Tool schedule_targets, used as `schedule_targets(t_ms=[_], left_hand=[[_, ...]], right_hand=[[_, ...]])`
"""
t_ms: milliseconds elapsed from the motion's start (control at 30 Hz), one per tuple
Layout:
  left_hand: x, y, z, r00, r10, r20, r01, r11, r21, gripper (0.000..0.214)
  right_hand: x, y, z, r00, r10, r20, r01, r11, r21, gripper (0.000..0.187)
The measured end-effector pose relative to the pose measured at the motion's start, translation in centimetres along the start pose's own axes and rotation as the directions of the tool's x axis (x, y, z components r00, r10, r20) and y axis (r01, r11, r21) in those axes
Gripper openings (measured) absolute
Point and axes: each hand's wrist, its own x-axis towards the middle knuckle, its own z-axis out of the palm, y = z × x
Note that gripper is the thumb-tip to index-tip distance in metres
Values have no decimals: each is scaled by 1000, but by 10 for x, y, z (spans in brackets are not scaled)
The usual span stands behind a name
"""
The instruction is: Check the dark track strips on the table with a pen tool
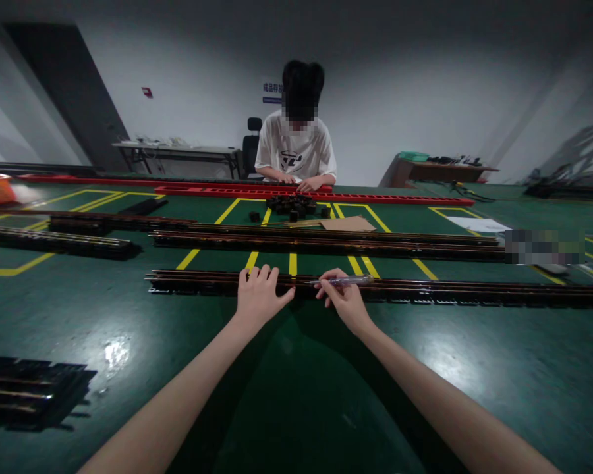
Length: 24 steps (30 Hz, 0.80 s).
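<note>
- The left hand (pixel 258 297) is lying on top of the long dark rail (pixel 449 293). Its fingers (pixel 264 273) are a little spread and are resting over the rail — not curling tightly around it.
- The right hand (pixel 344 301) is pinching a clear pen (pixel 348 280) between the thumb and the first fingers. The pen is lying sideways, right over the top of the rail.
- The long dark rail is lying flat on the green floor (pixel 128 322). It is the row closest to the camera, and it is stretching from left of the hands all the way to the right edge.
- More dark rails (pixel 326 238) are lying behind it in rows, near but apart from it.
- Yellow lines (pixel 192 255) are running across the floor under the rails.
- Across the floor a person in a white shirt (pixel 295 155) is sitting with both hands at a red rail (pixel 390 196).
- A pile of small black parts (pixel 290 203) and a piece of cardboard (pixel 348 224) are sitting between the red rail and the dark rails.
- A short stack of rails (pixel 24 388) is lying at the lower left — well apart from the hands.
</note>
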Motion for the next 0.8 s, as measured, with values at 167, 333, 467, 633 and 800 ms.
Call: schedule_targets(t_ms=[167, 333, 467, 633, 800], left_hand=[[0, 2, 0, 1000, 9, -11, -9, 1000, 11, 48], [-3, 4, -1, 1000, 5, -9, -5, 1000, -9, 43], [-3, 4, 0, 1000, 14, -3, -15, 999, -38, 40], [-2, 2, 1, 999, 54, 4, -53, 995, -81, 39], [-1, 2, 0, 998, 59, 31, -56, 994, -94, 41]], right_hand=[[-1, 0, 0, 1000, -10, 2, 10, 999, -37, 17], [-2, 3, -2, 1000, -6, 7, 7, 998, -68, 17], [-2, 0, -1, 1000, -2, -9, 2, 998, -65, 18], [-4, -4, -2, 997, 10, -74, -13, 999, -38, 19], [-4, -1, -4, 990, 28, -141, -27, 1000, 11, 17]])
